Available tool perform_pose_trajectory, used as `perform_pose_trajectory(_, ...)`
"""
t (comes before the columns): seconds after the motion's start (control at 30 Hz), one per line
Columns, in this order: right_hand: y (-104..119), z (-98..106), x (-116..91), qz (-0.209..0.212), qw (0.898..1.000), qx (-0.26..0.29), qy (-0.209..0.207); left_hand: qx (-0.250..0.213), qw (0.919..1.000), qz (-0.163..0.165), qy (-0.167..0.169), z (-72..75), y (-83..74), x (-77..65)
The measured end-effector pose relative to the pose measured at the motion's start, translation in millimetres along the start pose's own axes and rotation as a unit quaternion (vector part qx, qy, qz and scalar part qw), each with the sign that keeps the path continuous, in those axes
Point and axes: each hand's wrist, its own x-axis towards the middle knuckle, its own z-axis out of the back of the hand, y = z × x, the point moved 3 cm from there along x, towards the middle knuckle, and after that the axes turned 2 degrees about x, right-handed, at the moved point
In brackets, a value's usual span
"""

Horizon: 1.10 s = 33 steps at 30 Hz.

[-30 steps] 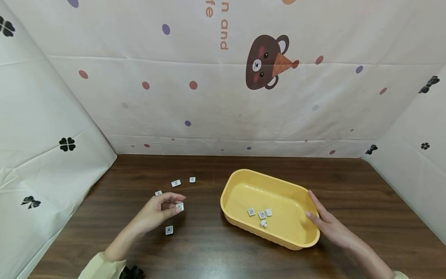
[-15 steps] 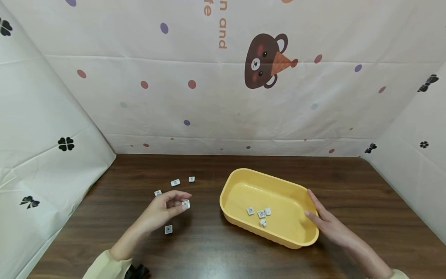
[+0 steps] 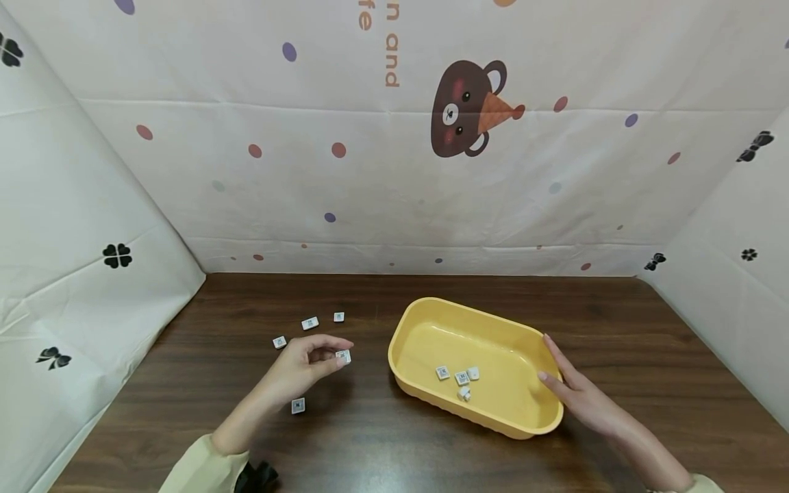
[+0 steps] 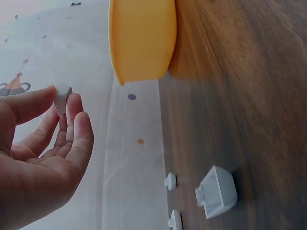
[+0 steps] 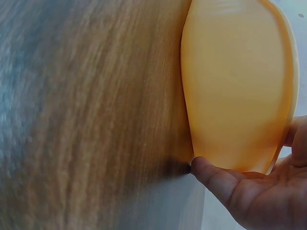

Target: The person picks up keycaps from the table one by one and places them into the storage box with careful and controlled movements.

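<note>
In the head view my left hand pinches a small white keycap between thumb and fingertips, above the table and left of the yellow plastic tray. The left wrist view shows that pinched keycap side-on. My right hand holds the tray's right end, thumb over the rim and fingers along the outside. Inside the tray lie several white keycaps, grouped toward the near side. Seen from the right wrist, the right hand is at the tray's end wall.
Loose keycaps lie on the dark wooden table: one keycap below the left hand, others, such as a keycap, beyond it. A hollow-sided keycap lies close in the left wrist view. Printed white cloth walls the table's back and sides.
My left hand has moved rightward toward the tray, carrying the pinched keycap. A keycap behind it now shows fully. The right hand and the tray stay in place.
</note>
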Motion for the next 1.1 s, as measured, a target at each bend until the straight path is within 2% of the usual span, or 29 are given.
perform_pose_trajectory(1.1,-0.3,-0.6,-0.8,0.0,1.0,0.003,0.002,-0.032,0.9991,-0.026,0.012,-40.0,-16.1,23.1)
